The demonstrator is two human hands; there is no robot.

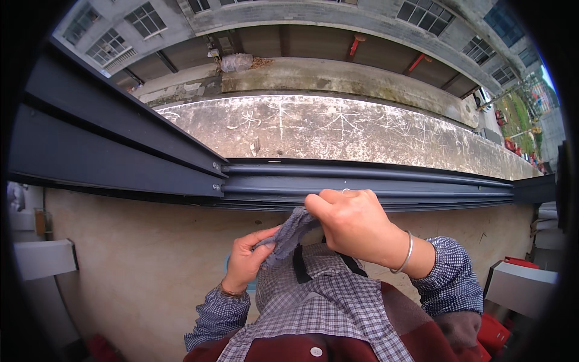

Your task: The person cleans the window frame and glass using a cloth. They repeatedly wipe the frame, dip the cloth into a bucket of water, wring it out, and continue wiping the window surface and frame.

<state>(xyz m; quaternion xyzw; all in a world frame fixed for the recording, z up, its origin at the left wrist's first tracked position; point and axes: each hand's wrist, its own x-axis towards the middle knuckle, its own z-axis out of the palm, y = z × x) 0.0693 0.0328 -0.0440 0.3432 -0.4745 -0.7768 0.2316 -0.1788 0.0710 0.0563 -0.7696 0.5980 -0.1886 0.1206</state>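
A grey cloth is stretched between my two hands, in front of my checked apron. My left hand pinches its lower left end between thumb and fingers. The upper right end is gripped in my right hand, whose fingers are curled over it close to the dark metal track of a sliding window. Part of the cloth's right end is hidden by the right hand. The wrists wear bracelets, and patterned sleeve covers reach over both forearms.
The dark window frame rises at the left. Beyond the track lies a stained concrete ledge, with a building opposite. Below the track is a tan wall. White box-like objects stand at the left and right. Something light blue shows behind my left wrist.
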